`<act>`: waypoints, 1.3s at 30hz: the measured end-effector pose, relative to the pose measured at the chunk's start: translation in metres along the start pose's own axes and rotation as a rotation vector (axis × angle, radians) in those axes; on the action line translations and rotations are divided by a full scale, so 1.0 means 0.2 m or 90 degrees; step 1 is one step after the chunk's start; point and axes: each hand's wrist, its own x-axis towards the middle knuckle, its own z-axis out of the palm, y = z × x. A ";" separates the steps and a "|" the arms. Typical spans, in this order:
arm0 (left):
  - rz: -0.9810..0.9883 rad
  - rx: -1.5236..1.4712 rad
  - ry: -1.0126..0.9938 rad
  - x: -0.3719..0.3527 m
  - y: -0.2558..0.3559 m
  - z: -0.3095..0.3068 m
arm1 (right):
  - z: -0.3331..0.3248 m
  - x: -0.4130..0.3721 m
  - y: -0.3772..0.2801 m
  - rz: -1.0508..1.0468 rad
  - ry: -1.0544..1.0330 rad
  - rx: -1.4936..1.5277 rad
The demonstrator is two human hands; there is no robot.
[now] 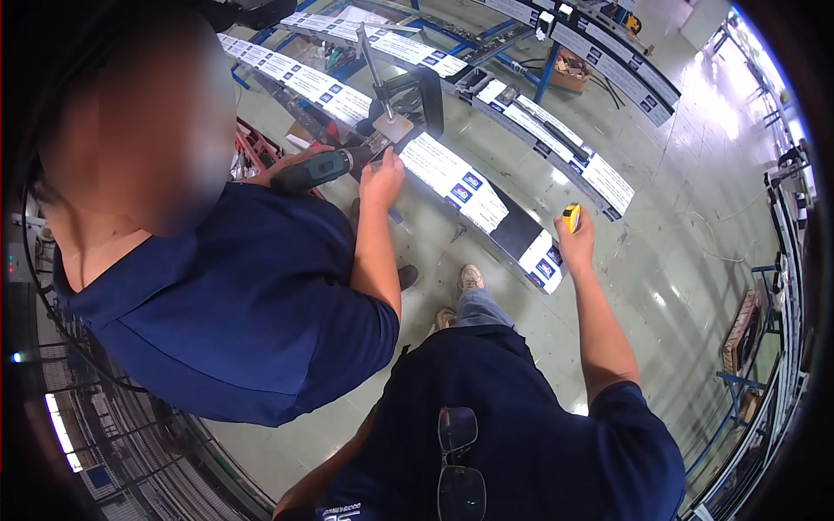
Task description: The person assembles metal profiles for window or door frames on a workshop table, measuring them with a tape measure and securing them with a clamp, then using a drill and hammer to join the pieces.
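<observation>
In my right hand (577,241) is a yellow tape measure (570,218), with the fingers closed around it. That hand is at the near end of a long profile (434,178) wrapped in white printed film. A bare dark patch (516,229) shows near this end of the profile. My left hand is out of view; only part of the left arm shows low in the picture. At my left a co-worker holds a cordless drill (310,171) against the profile, beside a clamp (393,122) with a flat plate. The co-worker's other hand (382,180) is near the drill tip.
Another film-wrapped profile (556,143) lies parallel beyond, with a dark rod on top. Farther back are more profiles (608,61) on blue stands and a cardboard box (569,71). Racks of profiles (786,347) line the right side. The co-worker stands close at my left.
</observation>
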 end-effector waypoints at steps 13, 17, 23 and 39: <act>0.031 0.031 -0.048 0.03 0.01 0.01 | 0.06 -0.12 -0.21 0.040 -0.003 -0.158; 0.017 0.007 -0.049 0.01 0.05 0.02 | 0.06 -0.12 -0.22 0.068 -0.010 -0.167; -0.061 -0.084 -0.024 0.03 0.08 0.05 | 0.07 -0.11 -0.22 0.070 -0.013 -0.168; -0.079 -0.153 -0.001 0.02 0.09 0.05 | 0.07 -0.11 -0.22 0.067 -0.008 -0.170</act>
